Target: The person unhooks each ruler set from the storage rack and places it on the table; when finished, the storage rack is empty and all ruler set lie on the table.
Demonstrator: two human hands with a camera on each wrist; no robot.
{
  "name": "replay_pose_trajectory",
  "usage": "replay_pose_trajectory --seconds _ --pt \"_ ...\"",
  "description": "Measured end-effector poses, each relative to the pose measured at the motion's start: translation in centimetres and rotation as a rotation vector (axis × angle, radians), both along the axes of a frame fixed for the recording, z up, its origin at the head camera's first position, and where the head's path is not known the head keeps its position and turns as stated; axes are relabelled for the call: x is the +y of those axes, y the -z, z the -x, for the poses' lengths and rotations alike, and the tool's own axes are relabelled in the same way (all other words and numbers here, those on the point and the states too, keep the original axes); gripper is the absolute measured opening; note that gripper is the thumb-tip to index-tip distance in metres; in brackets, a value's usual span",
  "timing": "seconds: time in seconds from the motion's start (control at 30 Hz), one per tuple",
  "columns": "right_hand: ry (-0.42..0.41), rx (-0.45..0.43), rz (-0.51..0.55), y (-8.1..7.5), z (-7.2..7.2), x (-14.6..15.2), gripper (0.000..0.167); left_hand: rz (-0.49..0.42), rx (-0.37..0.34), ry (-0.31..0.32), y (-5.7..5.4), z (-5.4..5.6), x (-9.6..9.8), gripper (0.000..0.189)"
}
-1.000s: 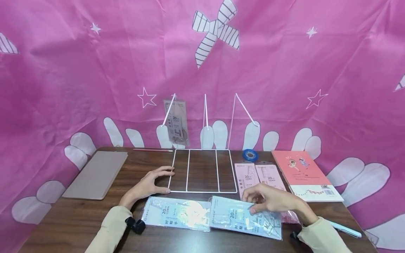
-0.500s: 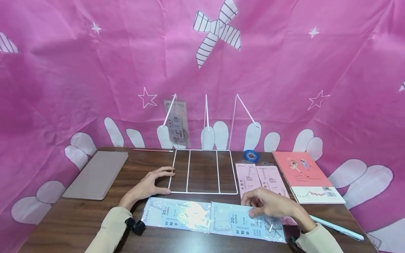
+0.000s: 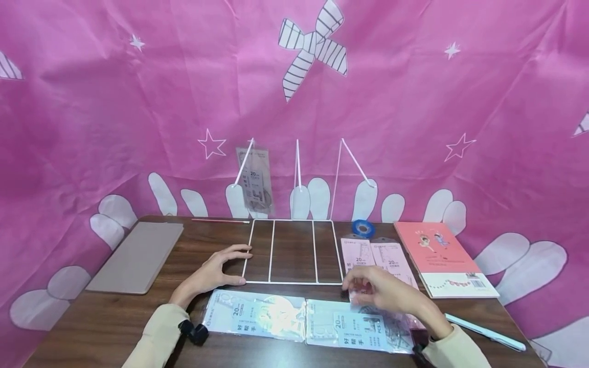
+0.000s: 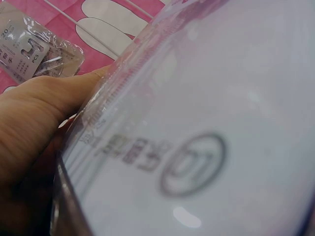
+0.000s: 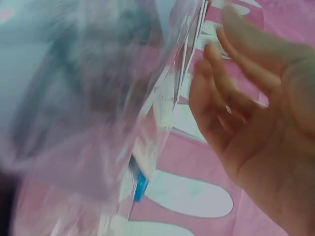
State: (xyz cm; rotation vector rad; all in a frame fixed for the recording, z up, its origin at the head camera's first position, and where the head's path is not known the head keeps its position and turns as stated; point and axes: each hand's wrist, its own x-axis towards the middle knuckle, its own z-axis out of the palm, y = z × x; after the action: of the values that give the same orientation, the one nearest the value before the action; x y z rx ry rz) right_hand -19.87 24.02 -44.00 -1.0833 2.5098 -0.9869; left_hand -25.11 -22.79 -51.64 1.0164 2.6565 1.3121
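My left hand (image 3: 213, 271) rests at the left side of a white wire rack (image 3: 294, 282), fingers and thumb at its edge wire. Below the rack lie two light-blue ruler-set packets in clear plastic, a left packet (image 3: 239, 317) and a right packet (image 3: 340, 332), end to end. Over the right packet's far edge my right hand (image 3: 391, 291) hovers with loosely bent fingers; in the right wrist view its fingers (image 5: 216, 93) hold nothing and stand apart from the packet (image 5: 88, 98). Two pink packets (image 3: 391, 253) lie beyond, partly hidden by this hand.
A grey packet (image 3: 259, 179) hangs on the rack's left hook. Blue tape (image 3: 363, 228) lies behind the pink packets, a red-and-white book (image 3: 442, 250) and a light-blue pen (image 3: 485, 332) at right. A grey notebook (image 3: 135, 258) and a thin red stick (image 3: 221, 221) lie left.
The right blue packet, tilted in my right hand's grasp earlier, now lies flat, level with the left one. My right hand has let go of it and shifted slightly left. The left hand stays put.
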Motion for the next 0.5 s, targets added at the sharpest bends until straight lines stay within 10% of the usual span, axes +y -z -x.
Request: replay_pose_trajectory --seconds 0.5 --pt "0.261 0.141 -0.112 0.7 3.2 -4.3 0.035 -0.007 0.008 0.001 -0.4 -0.3 0.1 0.062"
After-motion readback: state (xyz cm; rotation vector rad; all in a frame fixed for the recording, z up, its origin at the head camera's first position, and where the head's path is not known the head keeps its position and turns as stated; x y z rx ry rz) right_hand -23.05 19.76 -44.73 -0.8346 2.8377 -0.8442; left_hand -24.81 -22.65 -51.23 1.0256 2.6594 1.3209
